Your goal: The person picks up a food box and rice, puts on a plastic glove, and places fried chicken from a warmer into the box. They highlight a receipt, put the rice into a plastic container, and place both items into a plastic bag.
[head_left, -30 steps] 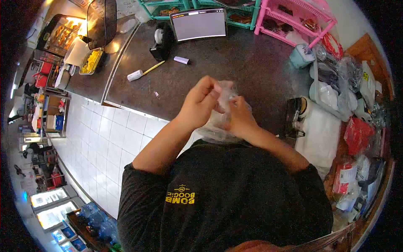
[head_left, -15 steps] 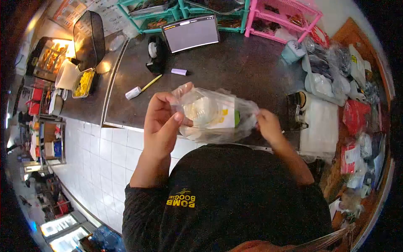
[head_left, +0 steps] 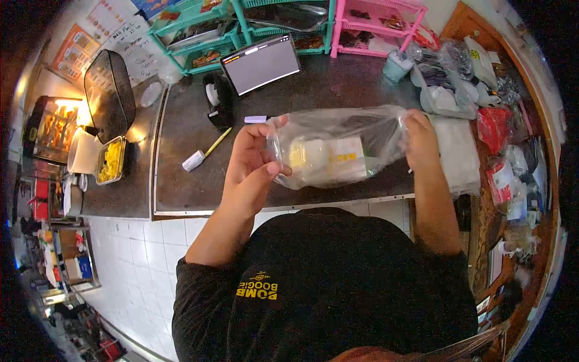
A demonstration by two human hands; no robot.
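Observation:
A clear plastic bag is stretched sideways between my two hands, above the dark table's front edge. Inside it lie a pale rounded item and a white packet with yellow print and some green. My left hand holds the bag's left end, with the thumb and fingers closed on the plastic. At the other end, my right hand grips the bag, its fingers pressed together.
On the dark table are a tablet, a black tape dispenser, a white marker and a yellow stick. Teal racks and a pink rack stand behind. Packaging in a tray lies right.
My right hand has moved right and up, and the bag is now stretched wider. My left hand has shifted slightly right. The camera view has shifted too.

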